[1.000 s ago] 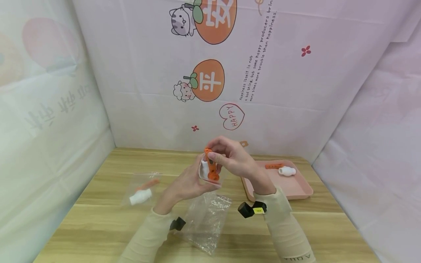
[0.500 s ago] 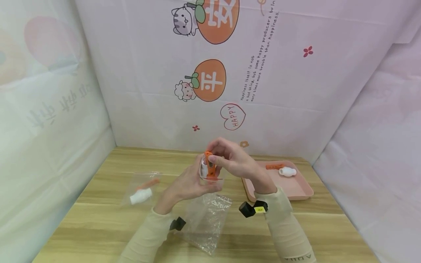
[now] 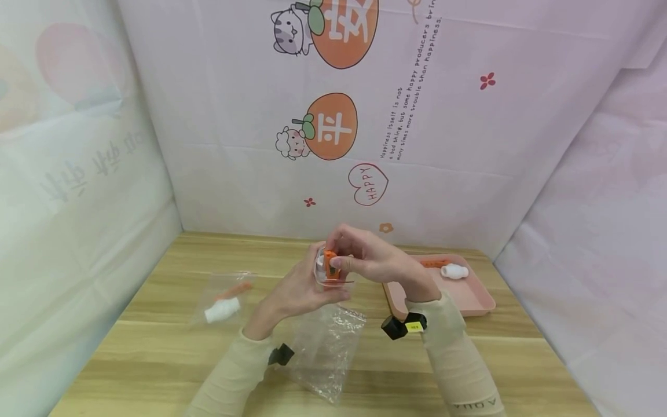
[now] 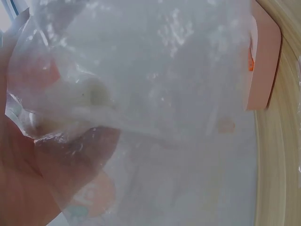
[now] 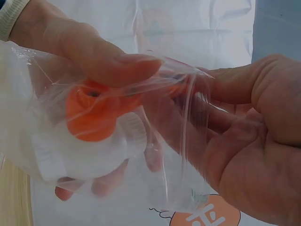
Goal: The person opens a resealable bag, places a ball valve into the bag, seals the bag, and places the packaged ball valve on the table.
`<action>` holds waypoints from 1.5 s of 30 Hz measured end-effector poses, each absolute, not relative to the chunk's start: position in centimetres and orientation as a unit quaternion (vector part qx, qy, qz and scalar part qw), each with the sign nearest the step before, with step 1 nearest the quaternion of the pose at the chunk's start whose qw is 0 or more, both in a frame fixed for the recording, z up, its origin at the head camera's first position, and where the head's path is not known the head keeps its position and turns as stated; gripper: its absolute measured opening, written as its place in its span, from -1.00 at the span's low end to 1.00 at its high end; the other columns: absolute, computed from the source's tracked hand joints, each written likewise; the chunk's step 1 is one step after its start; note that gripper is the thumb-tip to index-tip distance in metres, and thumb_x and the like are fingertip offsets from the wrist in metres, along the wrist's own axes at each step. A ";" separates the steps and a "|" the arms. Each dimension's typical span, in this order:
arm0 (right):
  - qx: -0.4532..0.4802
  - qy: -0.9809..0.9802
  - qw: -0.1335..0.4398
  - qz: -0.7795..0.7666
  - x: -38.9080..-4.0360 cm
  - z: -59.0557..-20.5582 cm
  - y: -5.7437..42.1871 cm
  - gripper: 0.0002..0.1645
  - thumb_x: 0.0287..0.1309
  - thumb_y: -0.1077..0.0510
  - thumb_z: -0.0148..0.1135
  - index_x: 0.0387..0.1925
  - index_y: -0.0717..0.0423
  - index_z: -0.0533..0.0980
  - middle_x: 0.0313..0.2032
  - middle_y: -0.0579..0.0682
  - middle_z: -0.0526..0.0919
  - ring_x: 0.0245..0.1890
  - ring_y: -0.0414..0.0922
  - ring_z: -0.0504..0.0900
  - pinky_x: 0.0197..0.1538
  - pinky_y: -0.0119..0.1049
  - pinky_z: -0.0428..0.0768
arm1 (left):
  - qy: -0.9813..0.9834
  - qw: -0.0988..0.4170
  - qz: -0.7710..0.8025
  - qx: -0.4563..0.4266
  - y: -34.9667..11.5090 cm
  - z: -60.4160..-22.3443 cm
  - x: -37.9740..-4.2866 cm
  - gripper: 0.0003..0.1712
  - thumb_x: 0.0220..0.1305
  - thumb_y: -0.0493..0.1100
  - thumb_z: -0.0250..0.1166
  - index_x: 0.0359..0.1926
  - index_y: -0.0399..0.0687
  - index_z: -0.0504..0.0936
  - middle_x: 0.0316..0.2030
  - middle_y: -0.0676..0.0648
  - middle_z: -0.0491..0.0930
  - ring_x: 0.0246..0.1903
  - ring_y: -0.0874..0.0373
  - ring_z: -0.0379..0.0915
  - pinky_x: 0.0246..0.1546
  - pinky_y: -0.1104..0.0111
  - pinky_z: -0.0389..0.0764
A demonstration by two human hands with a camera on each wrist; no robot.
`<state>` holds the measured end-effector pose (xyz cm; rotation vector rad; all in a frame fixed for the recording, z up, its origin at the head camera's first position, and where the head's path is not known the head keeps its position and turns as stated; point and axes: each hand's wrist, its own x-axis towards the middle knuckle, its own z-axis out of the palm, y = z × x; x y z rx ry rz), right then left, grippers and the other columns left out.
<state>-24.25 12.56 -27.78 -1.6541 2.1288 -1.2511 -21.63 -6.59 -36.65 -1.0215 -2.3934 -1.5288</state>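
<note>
In the head view my left hand (image 3: 299, 289) grips a clear plastic bag (image 5: 193, 155) around its outside, its mouth spread open toward me. My right hand (image 3: 372, 255) pinches the upper end of an orange lever-shaped plastic piece (image 3: 330, 265) between thumb and fingers at that mouth. The right wrist view shows the orange piece's round end within the bag, against a white ribbed plastic fitting (image 5: 89, 162). My left thumb presses on the bag over the orange piece. Bag film blurs most of the left wrist view.
A pink tray (image 3: 482, 307) at right holds a white fitting (image 3: 455, 271) and an orange piece (image 3: 433, 263). On the left lies another bag (image 3: 245, 278) with a white fitting and orange piece inside. A larger crinkled clear bag (image 3: 328, 359) lies in front. Printed cloth walls surround the table.
My right hand has moved down, and the orange piece has sunk deeper into the bag, with less of it showing above the mouth. The left hand has stayed nearly still.
</note>
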 end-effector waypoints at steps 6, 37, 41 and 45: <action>-0.541 0.730 0.092 -0.408 -24.3 -27.4 12.8 -0.82 0.30 0.36 0.15 -0.11 0.23 0.36 -0.41 0.12 0.62 -0.49 -0.04 0.57 -0.41 -0.34 0.63 | -0.772 0.063 -0.529 -0.347 -6.4 -36.4 -21.5 -0.03 0.05 -0.08 0.54 0.33 0.20 0.09 0.05 0.02 0.54 -0.06 0.18 0.57 -0.03 0.32 0.63; -0.478 0.806 -0.003 -0.348 -22.7 -27.6 14.7 -0.81 0.33 0.21 0.19 -0.05 0.02 0.55 -0.23 -0.10 0.70 -0.26 -0.26 0.64 -0.18 -0.35 0.63 | -0.776 0.061 -0.541 -0.319 -6.1 -35.7 -20.4 -0.30 0.19 -0.05 0.44 0.23 0.10 0.23 -0.22 0.00 0.63 -0.48 0.24 0.60 -0.35 0.35 0.65; -0.489 0.799 -0.023 -0.347 -22.5 -27.8 15.2 -0.85 0.32 0.26 0.19 -0.11 0.10 0.59 -0.28 -0.07 0.71 -0.31 -0.24 0.63 -0.20 -0.36 0.63 | -0.777 0.083 -0.533 -0.324 -6.3 -35.8 -20.6 -0.34 0.20 -0.03 0.42 0.19 0.03 0.24 -0.29 0.00 0.60 -0.47 0.23 0.59 -0.40 0.35 0.64; -0.518 0.781 -0.037 -0.347 -22.8 -28.3 15.5 -0.85 0.27 0.33 0.21 -0.15 0.13 0.60 -0.32 -0.03 0.71 -0.34 -0.23 0.60 -0.26 -0.37 0.62 | -0.783 0.105 -0.518 -0.329 -6.4 -35.8 -20.6 -0.36 0.22 -0.01 0.40 0.18 -0.01 0.24 -0.34 0.03 0.56 -0.45 0.24 0.54 -0.43 0.37 0.62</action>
